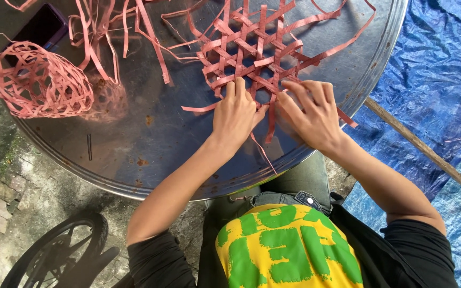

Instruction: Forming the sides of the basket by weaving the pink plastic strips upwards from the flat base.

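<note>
Both hands — left hand [234, 113], right hand [309, 111] — pinch flat pink strips of an open lattice weave [252, 50] on a round metal table [145, 138].

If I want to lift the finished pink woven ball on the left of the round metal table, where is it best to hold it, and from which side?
Probably from above, fingers over the rounded top of the woven ball. It lies on its side near the table edge, apart from the loose strips. The open lattice offers gaps for fingertips, but it looks light and crushable, so hold gently.
</note>
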